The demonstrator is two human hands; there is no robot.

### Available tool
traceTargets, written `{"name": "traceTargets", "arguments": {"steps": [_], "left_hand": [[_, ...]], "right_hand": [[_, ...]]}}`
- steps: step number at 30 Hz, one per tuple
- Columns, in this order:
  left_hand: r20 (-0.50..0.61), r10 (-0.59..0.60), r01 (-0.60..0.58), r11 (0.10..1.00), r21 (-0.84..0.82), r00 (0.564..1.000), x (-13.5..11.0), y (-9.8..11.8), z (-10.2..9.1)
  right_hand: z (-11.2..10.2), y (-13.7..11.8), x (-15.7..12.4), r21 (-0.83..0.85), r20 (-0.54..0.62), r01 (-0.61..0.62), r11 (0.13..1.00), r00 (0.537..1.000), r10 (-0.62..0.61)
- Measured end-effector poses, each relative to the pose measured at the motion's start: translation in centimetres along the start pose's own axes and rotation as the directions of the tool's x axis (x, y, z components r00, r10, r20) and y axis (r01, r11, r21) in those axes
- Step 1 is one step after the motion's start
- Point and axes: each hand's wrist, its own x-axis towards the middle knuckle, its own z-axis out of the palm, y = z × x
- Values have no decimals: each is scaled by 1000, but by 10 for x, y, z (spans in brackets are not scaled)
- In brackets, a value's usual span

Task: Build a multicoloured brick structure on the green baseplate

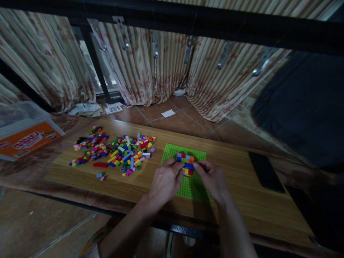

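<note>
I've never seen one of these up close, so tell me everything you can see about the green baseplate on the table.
The green baseplate is a flat, bright green studded sheet, plastic by its look, lying on the wooden table right of the loose brick pile. A small brick build of purple, blue, orange, red and yellow sits on it. The left hand and right hand rest over it, fingers at the build.

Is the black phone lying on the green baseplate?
No, the black phone lies on the bare wooden table, right of the green baseplate.

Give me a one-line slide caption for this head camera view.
Left hand and right hand meet over a small multicoloured brick build on a green baseplate, loose bricks piled alongside.
</note>
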Motion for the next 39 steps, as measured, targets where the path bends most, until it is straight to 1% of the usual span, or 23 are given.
{"name": "traceTargets", "arguments": {"steps": [7,12,19,22,26,30,36,39], "left_hand": [[7,-5,5,1000,-11,1000,-1,-1,1],[28,21,-21,1000,-13,999,-4,0,0],[21,21,-19,998,-67,1000,-8,1,2],[6,21,-20,994,-109,1000,-7,1,2],[-8,15,-16,988,-151,1000,-8,2,-1],[-4,-1,0,987,-163,1000,-9,3,-2],[-37,-59,54,990,-134,998,-8,3,1],[-45,-54,48,991,-126,998,-7,2,3]], "right_hand": [[8,5,4,58,-3,-8,998,1000,8],[6,2,0,216,29,-51,975,999,46],[4,-8,-5,326,59,-129,937,992,116],[3,-9,-5,346,76,-149,926,989,131],[0,-7,-6,359,138,-201,911,977,161],[0,-9,-8,338,190,-244,909,964,188],[2,-10,-6,359,161,-261,896,963,217],[2,-10,-6,374,151,-255,892,965,213]]}}
